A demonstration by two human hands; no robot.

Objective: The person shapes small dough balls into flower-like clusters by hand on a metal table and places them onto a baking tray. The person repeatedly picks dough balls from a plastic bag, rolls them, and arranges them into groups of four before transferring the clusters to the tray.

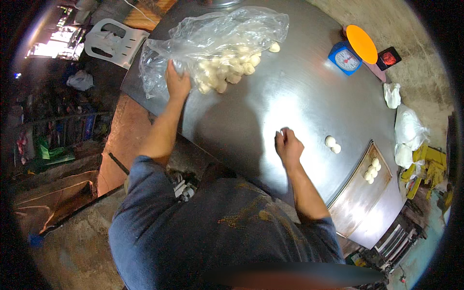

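Observation:
A clear plastic sheet [232,30] is bunched over a heap of pale dough balls [224,70] on the metal tabletop [232,119]. My left hand [178,82] grips the sheet at its near left part, where creases gather by the fingertips. Some balls along the heap's near and right edge lie uncovered, one of them [274,47] a little apart. Over the bright middle of the table is my right hand [290,148], fingers curled inward; its palm side is hidden. To its right, two dough balls [332,144] rest side by side, touching.
A metal baking tray [348,197] at the right holds several dough balls [372,170] in a cluster. Farther back stand a blue dial scale [344,58] with an orange pan [361,44] and a phone [389,58]. White plastic bags [409,125] line the right edge. A white plastic chair [116,43] stands beyond the left edge.

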